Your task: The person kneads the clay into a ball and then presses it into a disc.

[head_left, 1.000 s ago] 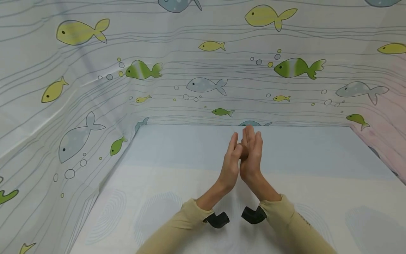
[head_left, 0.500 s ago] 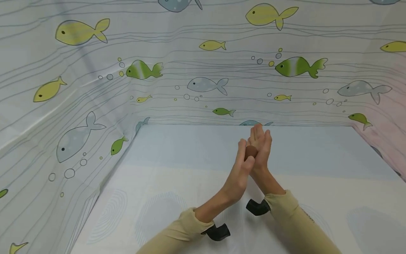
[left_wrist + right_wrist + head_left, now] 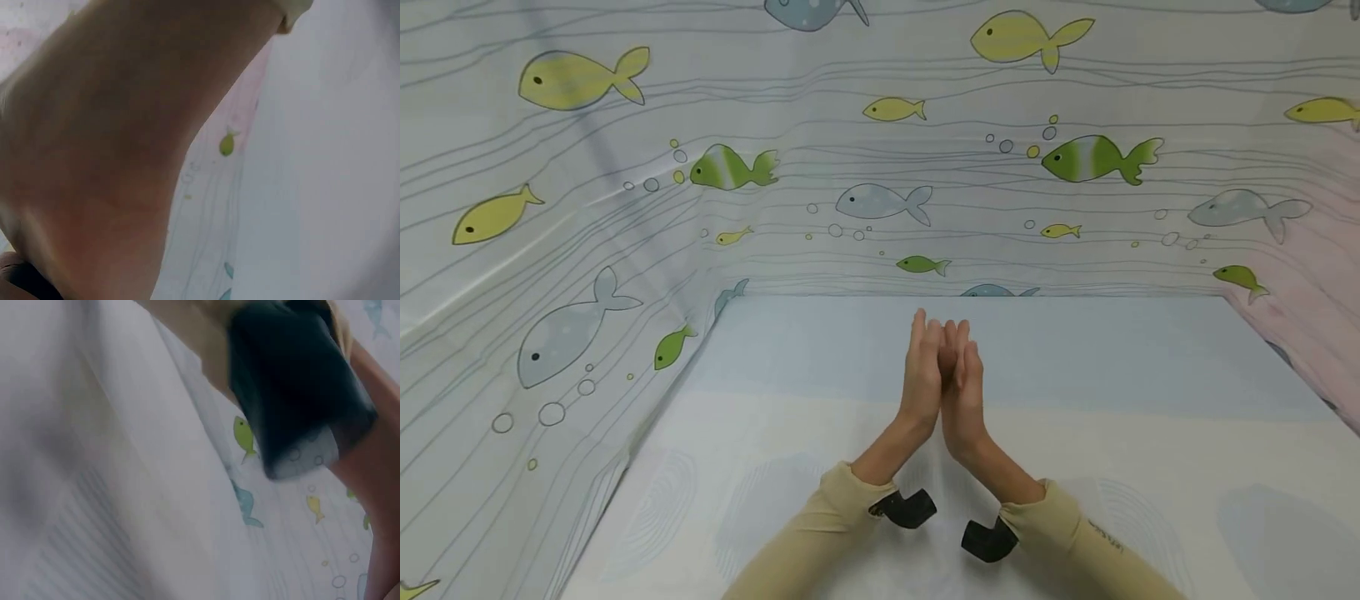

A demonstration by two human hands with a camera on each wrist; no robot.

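Between my two raised palms sits a small, smooth brown ball (image 3: 948,359), mostly hidden by the fingers. My left hand (image 3: 922,375) presses flat against it from the left, fingers straight and pointing away from me. From the other side my right hand (image 3: 964,393) faces it palm to palm, its fingers also straight. The heels of both hands lie close together. In the left wrist view a bare wrist (image 3: 119,137) fills much of the picture and the ball is out of sight. The right wrist view shows a bare forearm (image 3: 381,462) at its right edge, without the ball.
Below the hands spreads a white and pale blue table cover (image 3: 775,350). A fish-printed curtain (image 3: 820,133) rises behind it and at the left, with a pink part (image 3: 1322,275) at the right. Black camera mounts (image 3: 910,509) stick out from both beige sleeves (image 3: 827,517).
Half a second ago the left hand sat lower and the ball showed more. Since then both hands have moved left and slid against each other, their fingertips now nearly level.
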